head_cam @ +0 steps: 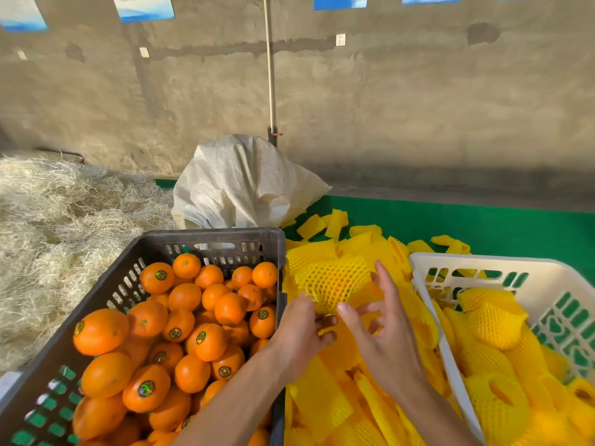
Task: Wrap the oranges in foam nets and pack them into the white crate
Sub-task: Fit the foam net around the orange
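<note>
Between a dark crate (206,239) of bare oranges (180,323) and the white crate (502,265), the left hand (302,329) grips a net-wrapped orange (335,281) from below. The right hand (383,326) touches it with fingers loosely spread, holding nothing.

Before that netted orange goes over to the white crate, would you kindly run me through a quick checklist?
1. Net round the orange: ok, mesh covers the visible fruit.
2. Left hand grip: ok, fingers pinch the net's lower end.
3. Right hand grip: not ok, fingers spread, beside the net.
4. Net end closed underneath: cannot tell, hidden by the hands.
5. Room in the white crate: ok, space remains at its far end.
</note>
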Motion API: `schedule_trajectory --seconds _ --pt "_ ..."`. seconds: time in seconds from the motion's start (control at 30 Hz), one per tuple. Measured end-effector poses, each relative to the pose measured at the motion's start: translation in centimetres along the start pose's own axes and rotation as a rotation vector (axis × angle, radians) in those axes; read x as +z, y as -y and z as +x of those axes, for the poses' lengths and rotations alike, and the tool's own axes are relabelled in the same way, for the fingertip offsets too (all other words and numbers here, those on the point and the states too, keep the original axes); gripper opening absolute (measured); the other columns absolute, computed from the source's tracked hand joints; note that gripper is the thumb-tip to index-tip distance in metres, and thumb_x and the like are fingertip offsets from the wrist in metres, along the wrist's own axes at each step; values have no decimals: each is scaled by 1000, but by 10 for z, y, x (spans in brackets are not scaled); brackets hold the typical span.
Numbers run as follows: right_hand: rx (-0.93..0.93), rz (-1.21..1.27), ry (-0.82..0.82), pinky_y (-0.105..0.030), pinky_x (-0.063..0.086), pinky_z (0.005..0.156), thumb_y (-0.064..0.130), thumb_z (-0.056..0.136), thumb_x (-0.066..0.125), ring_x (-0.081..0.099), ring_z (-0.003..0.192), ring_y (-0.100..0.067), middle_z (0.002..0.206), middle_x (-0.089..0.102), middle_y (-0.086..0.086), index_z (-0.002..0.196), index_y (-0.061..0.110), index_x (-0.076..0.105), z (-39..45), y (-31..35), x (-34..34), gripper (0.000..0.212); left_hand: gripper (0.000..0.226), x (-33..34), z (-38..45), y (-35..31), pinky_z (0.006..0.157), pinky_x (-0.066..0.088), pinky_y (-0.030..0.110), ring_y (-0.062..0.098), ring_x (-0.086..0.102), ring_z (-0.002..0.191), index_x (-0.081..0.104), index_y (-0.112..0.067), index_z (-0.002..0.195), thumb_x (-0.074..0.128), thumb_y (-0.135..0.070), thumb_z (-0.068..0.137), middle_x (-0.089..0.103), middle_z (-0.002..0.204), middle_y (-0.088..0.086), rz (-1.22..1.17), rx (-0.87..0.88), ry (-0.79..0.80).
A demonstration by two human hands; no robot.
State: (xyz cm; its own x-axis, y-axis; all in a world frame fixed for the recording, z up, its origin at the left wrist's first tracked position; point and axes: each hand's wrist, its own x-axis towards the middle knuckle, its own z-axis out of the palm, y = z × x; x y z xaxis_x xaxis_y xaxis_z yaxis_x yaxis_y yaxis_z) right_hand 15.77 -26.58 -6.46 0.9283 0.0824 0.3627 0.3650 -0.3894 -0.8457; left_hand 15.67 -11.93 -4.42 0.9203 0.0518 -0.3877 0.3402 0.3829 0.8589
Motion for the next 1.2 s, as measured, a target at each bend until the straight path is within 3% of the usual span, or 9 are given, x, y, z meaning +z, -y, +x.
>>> schedule_trajectory --seconds 0.17,0.3,0.43,0.53,0.63,0.8,0.93,1.07,1.2 --pt "78 251 29 -34 62 82 67 74 79 65 114 -11 150 44 18 150 59 22 3 -4 -1 95 46 -2 -4 0 58 43 27 15 54 69 65 -19 107 32 -51 111 65 92 3 88 -30 153" --pt "210 239 -50 -36 59 84 82 68 71 63 114 -10 130 49 37 143 58 30 6 -6 -7 89 66 -3 -7 1 64 45 30 14 54 76 70 -28 118 44 -82 92 62 91 -7 228 52 254" --pt "409 452 3 -30 51 52 87 74 55 65 58 -24 76 71 -4 123 40 52 10 -10 -11 68 35 2 -8 6 61 46 30 16 56 72 75 -24 99 70 -58 91 60 88 -2 286 258 155" --pt "419 499 122 -33 42 48 83 72 60 53 51 -23 62 63 -13 115 48 52 11 -8 -10 56 37 0 -6 5 65 51 30 20 59 74 73 -8 94 69 -44 96 54 82 6 180 317 115" --pt "374 468 166 -30 38 42 69 70 76 47 43 -17 57 59 -10 116 29 57 9 -6 -8 64 36 -3 -4 7 69 52 33 19 58 74 75 -5 98 65 -39 99 57 74 2 186 336 118" --pt "483 595 14 -26 30 41 77 67 72 39 45 -17 58 52 -13 106 23 65 10 -12 -8 67 35 -6 -5 5 74 56 33 17 64 79 67 -41 134 66 -42 99 69 100 1 169 470 128" --pt "518 878 -111 -29 25 43 91 76 47 41 47 -18 83 69 -16 80 32 77 11 -11 -10 67 35 -4 -5 4 69 56 32 20 65 78 67 -42 133 66 -36 99 71 109 7 116 513 88" --pt "507 1011 -248 -29 31 42 89 72 56 48 50 -19 98 71 -13 109 27 69 15 -14 -15 73 29 -2 -5 5 69 56 33 20 66 79 71 -32 128 65 -29 100 73 109 5 152 472 47" --pt "443 871 -224 -30 39 43 61 92 61 54 53 -20 98 73 -10 118 29 61 15 -14 -14 41 22 -1 -7 3 66 53 33 21 64 78 77 -23 118 63 -25 101 71 108 10 124 474 48"
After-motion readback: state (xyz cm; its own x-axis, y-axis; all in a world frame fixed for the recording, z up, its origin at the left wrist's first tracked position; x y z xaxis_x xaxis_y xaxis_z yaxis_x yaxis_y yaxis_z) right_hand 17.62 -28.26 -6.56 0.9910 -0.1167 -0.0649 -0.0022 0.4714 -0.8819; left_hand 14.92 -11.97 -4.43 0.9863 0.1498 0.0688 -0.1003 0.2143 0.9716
